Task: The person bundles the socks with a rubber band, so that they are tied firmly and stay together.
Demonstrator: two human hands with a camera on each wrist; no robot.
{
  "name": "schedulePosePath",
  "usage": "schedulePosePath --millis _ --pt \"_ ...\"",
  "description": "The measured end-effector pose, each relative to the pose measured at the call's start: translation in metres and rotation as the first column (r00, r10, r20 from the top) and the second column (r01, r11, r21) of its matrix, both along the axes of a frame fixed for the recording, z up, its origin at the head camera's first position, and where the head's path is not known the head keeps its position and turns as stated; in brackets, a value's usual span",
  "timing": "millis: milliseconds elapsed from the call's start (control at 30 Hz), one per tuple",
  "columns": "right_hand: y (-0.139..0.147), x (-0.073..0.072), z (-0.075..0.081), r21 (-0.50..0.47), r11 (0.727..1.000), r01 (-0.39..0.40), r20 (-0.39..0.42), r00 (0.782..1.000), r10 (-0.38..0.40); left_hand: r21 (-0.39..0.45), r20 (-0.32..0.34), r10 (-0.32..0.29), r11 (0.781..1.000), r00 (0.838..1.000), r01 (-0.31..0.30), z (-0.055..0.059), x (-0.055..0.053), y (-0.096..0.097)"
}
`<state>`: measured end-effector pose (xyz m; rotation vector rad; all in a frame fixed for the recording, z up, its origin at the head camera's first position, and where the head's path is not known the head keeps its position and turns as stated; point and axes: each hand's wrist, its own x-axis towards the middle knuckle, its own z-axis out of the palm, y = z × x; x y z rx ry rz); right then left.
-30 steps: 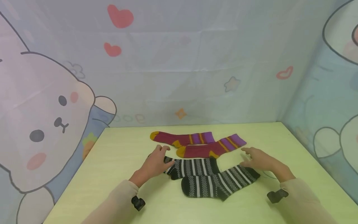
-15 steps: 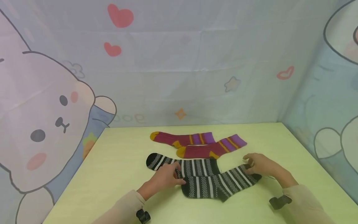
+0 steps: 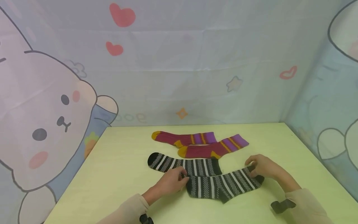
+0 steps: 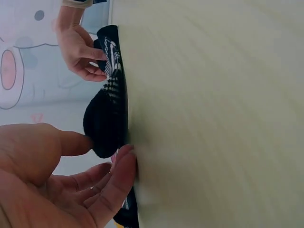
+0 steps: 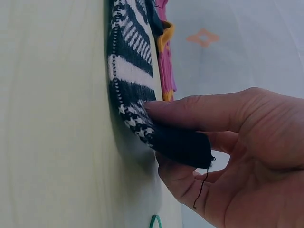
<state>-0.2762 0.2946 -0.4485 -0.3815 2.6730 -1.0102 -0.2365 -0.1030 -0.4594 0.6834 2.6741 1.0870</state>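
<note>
A black-and-white striped sock lies nearest the front of the table, overlapping the lower edge of a second striped sock. My left hand is at the front sock's dark toe. In the left wrist view, the thumb touches that toe while the fingers curl at its other side. My right hand pinches the cuff at the opposite end. Seen from the right wrist, the dark cuff is raised between thumb and fingers, with a loose thread hanging from it.
Behind the striped socks lie two maroon socks, one farther back and one nearer, with mustard toes and purple cuffs. They stand on a pale yellow table. A cartoon-printed cloth rises at the back and sides.
My left hand has moved right and toward me, from the rear striped sock to the front one's toe. My right hand has lowered onto the cuff and now pinches it.
</note>
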Motion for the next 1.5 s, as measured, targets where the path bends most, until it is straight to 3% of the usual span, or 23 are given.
schedulePosePath --millis 133,300,533,767,933,1267,1500 --pt "0.001 0.002 0.001 -0.027 1.0 -0.004 0.011 1.0 0.005 0.042 0.018 0.016 0.999 1.0 -0.017 -0.001 0.0 0.006" --pt "0.001 0.005 -0.001 -0.027 1.0 -0.013 0.008 1.0 0.013 0.054 -0.021 0.009 0.999 1.0 -0.008 -0.004 0.0 0.009" --pt "0.0 0.013 0.0 -0.082 0.994 -0.076 0.042 0.996 0.08 0.009 -0.075 -0.029 1.0 0.997 0.029 0.003 0.003 -0.007" --pt "-0.015 0.024 0.005 -0.212 0.965 -0.158 0.142 0.971 0.19 0.001 0.001 0.027 1.0 1.0 -0.027 0.007 0.003 -0.026" --pt "-0.03 0.032 0.007 -0.208 0.963 -0.173 0.174 0.962 0.21 -0.019 0.039 0.047 0.999 0.998 -0.046 0.005 0.004 -0.038" --pt "-0.052 0.038 0.002 -0.127 0.956 -0.265 0.089 0.957 0.277 -0.083 0.025 0.036 0.996 0.999 -0.033 0.009 0.009 -0.063" --pt "-0.059 0.036 0.001 -0.022 0.946 -0.323 -0.031 0.946 0.322 -0.153 0.082 0.076 0.986 0.994 -0.063 0.016 0.01 -0.067"
